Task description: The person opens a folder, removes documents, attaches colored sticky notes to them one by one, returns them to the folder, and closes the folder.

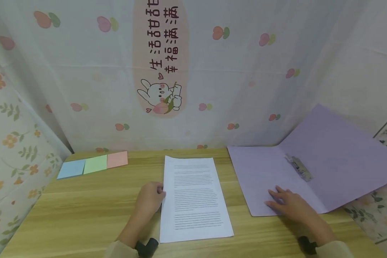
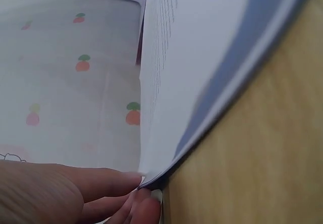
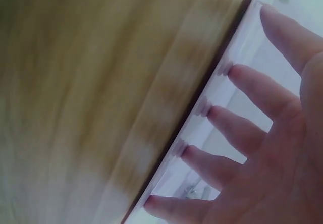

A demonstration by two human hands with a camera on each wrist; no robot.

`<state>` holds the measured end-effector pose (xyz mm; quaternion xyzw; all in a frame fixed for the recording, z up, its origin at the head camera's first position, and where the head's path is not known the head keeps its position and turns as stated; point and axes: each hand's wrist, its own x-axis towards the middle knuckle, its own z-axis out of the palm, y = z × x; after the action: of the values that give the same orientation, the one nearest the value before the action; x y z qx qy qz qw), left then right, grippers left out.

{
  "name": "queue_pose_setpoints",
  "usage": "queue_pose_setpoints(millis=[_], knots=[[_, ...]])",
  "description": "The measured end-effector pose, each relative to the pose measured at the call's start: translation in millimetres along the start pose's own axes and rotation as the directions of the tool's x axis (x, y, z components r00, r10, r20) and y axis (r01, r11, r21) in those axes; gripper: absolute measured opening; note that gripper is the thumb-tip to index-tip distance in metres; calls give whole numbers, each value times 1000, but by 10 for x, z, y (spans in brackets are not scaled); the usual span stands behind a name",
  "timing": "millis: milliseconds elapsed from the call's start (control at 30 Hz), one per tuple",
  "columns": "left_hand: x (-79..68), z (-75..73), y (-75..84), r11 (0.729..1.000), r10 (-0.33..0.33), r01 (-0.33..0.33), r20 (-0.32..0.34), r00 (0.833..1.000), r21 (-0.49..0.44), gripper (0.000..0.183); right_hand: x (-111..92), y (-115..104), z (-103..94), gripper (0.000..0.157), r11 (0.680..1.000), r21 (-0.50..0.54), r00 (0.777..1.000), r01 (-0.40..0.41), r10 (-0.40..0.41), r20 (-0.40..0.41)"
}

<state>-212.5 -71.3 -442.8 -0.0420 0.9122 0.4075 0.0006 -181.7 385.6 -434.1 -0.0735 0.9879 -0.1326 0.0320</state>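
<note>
Curtain (image 1: pixel 238 82) lettered 幸福满满, paper (image 1: pixel 196 200) with print too small to read, left hand (image 1: pixel 149 196) pinching its left edge, right hand (image 1: pixel 290 205) spread on purple folder (image 1: pixel 258 168)

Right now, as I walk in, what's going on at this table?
A person is handling paper and a folder. Their left hand pinches the left edge of a printed paper lying on the wooden table. Their right hand rests its fingertips on an open purple folder to the right, which has a metal clip near its fold. The paper lies apart from the folder, not in the clip. Blue, green and pink notes sit at the far left.
</note>
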Motion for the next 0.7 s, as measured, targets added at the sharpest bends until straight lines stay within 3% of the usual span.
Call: queue_pose_setpoints(millis=[333, 700], knots=[[-23, -11, -22, 1000, 4, -4, -15, 1000, 10, 25, -6, 77, -8, 59, 999, 38, 1000, 25, -25, 7], [-31, 18, -14, 1000, 17, -17, -11, 1000, 6, 25, 45, 2, -3, 60, 999, -11, 998, 45, -46, -44]])
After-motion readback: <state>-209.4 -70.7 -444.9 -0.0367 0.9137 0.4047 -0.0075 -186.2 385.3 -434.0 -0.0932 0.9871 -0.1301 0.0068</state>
